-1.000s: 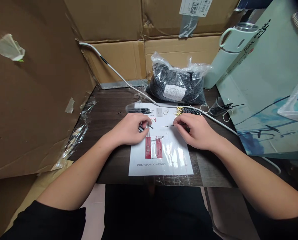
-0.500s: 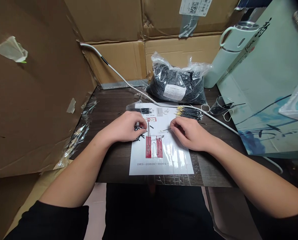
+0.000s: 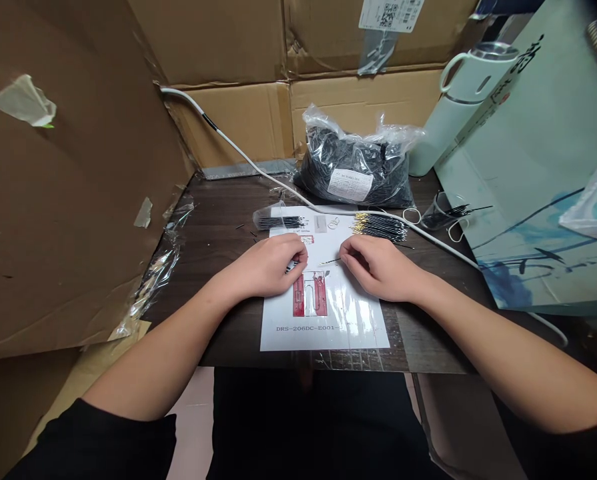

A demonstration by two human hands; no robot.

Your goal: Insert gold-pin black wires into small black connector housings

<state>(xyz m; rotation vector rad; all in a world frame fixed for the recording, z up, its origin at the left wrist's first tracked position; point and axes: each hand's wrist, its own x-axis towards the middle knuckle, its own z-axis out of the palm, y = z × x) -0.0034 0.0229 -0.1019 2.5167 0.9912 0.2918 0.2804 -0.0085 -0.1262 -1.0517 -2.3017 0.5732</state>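
Observation:
My right hand pinches a thin black wire, whose pale end points left over the printed sheet. Opposite it, my left hand is closed, thumb and forefinger pressed together above the sheet's left part. Whatever lies between those fingertips is too small to make out. Short black tube pieces lie mostly hidden beneath the left hand. Behind the right hand rests a bundle of black wires with yellowish ends. A clear cup lying on its side holds more short black wires behind the left hand.
A plastic bag of black pieces stands at the back, with a white cable running in front of it. To the right are a pale bottle, a clear cup with wires and a light-green bag. Cardboard walls enclose the left and back.
My left hand has moved a little right and toward me, now covering the loose black tube pieces. My right hand stays nearly in place with the wire.

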